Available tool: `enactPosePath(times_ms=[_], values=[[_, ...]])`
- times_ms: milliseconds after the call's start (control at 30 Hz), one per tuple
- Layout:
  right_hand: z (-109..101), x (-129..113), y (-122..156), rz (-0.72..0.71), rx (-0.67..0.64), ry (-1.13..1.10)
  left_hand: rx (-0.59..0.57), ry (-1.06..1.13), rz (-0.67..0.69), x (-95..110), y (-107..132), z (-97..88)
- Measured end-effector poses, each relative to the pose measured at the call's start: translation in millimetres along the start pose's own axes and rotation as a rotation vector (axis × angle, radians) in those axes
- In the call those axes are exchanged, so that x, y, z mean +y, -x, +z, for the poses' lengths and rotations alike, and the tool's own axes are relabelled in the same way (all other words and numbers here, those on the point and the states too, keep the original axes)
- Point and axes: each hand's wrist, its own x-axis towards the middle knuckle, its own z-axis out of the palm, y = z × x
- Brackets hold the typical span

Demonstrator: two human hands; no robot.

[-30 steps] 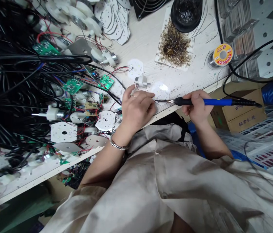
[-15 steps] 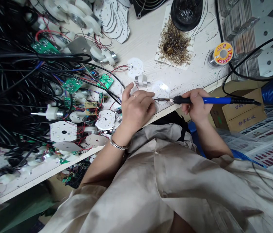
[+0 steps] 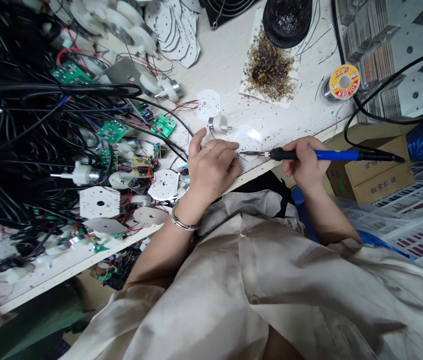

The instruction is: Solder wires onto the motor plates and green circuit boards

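Nearest to us, a beige shirt [image 3: 211,290] fills the bottom of the frame, and above it a metal bracelet [image 3: 183,223] circles the left wrist. At the centre we see the left hand [image 3: 214,167], palm down at the edge of the worktop [image 3: 221,60], its fingers bent and close together; we cannot tell whether it pinches anything beneath. The right hand [image 3: 306,162], right of centre, is closed around the black grip of a blue soldering iron [image 3: 331,155], which lies nearly level, its metal tip pointing left, just beside the left fingertips. Along the iron's shaft we find a glossy white board [image 3: 248,138], flat on the worktop. Just beyond the left hand rests a small motor [image 3: 219,123] with a white gear housing, and beyond that a white LED board [image 3: 208,103] with red wires. Farther off, we make out a solder spool [image 3: 343,82] at upper right, a pale pad [image 3: 246,86] strewn with brown grains, and, at the top edge, a black bowl [image 3: 287,22] overlapping the pad.
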Motion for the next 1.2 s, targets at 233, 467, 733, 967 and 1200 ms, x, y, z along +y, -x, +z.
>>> enactPosePath(times_ms=[233, 467, 733, 967, 1200], values=[[7.7, 8.9, -3.3, -0.219, 0.274, 0.012, 0.006, -0.01, 0.013, 0.0, 0.1, -0.2], [22.2, 10.4, 5.2, -0.292, 0.031, 0.011, 0.033, -0.07, 0.051, 2.2, 0.6, -1.5], [21.9, 30.5, 4.4, -0.422, -0.114, 0.227, -0.004, -0.096, 0.075, 0.0, -1.0, -2.3], [25.4, 18.2, 3.5, -0.544, -0.101, 0.414, -0.041, -0.14, 0.168, 4.3, 2.9, -19.7], [26.4, 24.0, 2.9, -0.562, -0.087, 0.446, 0.175, -0.252, -0.03, -47.1, -64.7, -69.4]])
